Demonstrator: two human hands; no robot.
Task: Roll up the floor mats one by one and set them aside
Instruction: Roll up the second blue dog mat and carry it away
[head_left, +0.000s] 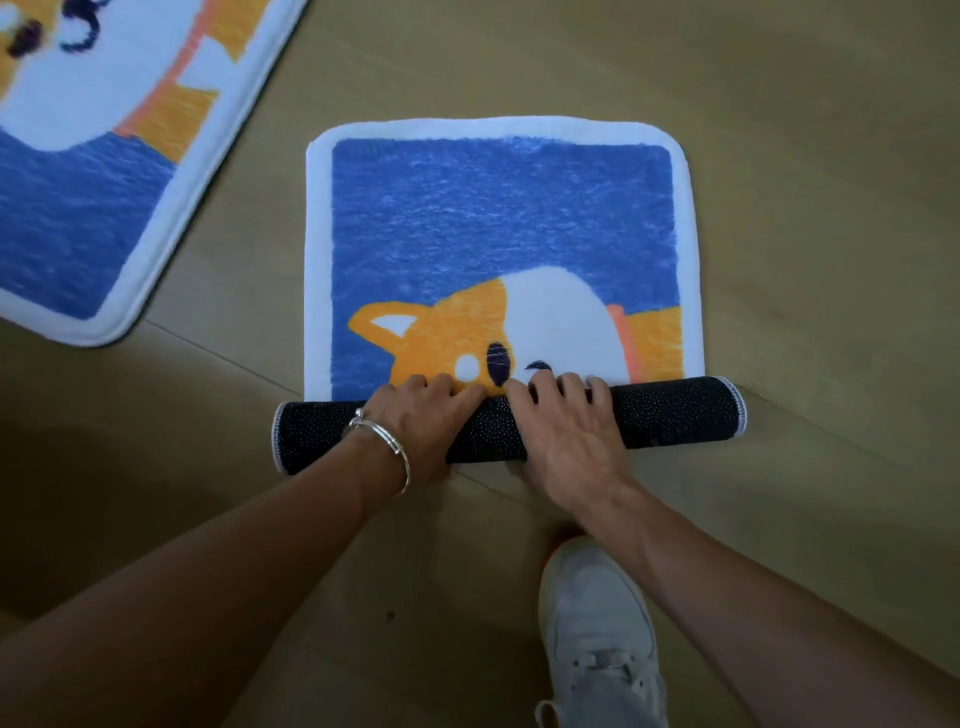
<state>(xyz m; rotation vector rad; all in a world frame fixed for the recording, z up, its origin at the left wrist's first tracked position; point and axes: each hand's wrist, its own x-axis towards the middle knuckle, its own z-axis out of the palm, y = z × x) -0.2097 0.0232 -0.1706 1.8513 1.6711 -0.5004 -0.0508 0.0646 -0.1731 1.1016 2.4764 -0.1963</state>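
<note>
Your left hand (421, 415) and right hand (566, 431) sit side by side on the roll (675, 415). The fingers of each curl over its top and down its far side, keeping a close hold on the dark dotted backing. I cannot tell where your thumbs lie.

Your fingertips reach the seam where the roll meets the flat part of the mat (498, 223), touching the pile there. Both ends of the roll stick out past your hands. The longer free stretch runs to the right of the grip, ending in a white stitched edge, and a shorter one runs left past your bracelet (384, 441). The roll lies slightly askew, its left end nearer you than its right.

Beyond your fingers the mat lies flat, its white border running to a far edge with rounded corners. Bare wooden floor (805, 208) opens past that edge and to the right of the grip.

Left of the grip and farther out, a second mat (78, 182) lies flat at an angle, well apart, with floor between. Behind your right wrist your shoe (597, 623) stands near the roll.
</note>
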